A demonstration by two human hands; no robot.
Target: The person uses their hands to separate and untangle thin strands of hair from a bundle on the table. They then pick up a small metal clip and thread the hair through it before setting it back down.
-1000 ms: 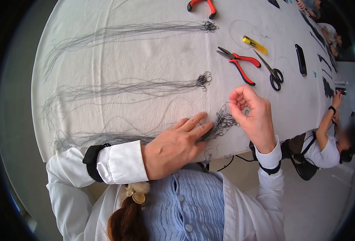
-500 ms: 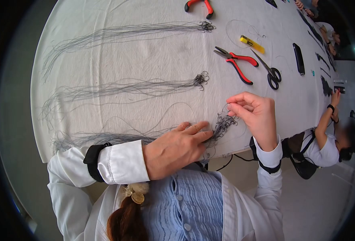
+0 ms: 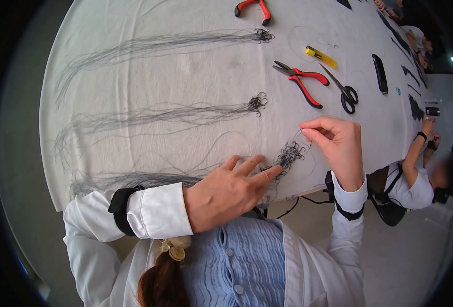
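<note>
My left hand (image 3: 229, 192) lies palm down with fingers spread over the nearest bundle of dark lines (image 3: 134, 179), its fingertips beside a cluster of small hooks (image 3: 291, 155). Up and right of that cluster, my right hand (image 3: 337, 146) pinches a small hook with thumb and index finger; a thin line trails from it. Farther off lie a second line bundle (image 3: 149, 116) with hooks at its right end (image 3: 257, 103) and a third bundle (image 3: 154, 43), also with hooks (image 3: 263, 35).
Red-handled pliers (image 3: 304, 82), black scissors (image 3: 346, 93), a yellow cutter (image 3: 321, 57) and a black phone-like object (image 3: 380, 74) lie beyond my right hand. Another pair of pliers (image 3: 254, 8) is at the far edge. A person (image 3: 416, 179) sits at the right.
My right hand has moved right, still pinching the hook, away from the cluster. My left hand's fingers have spread and shifted slightly right. The hook cluster looks more stretched out.
</note>
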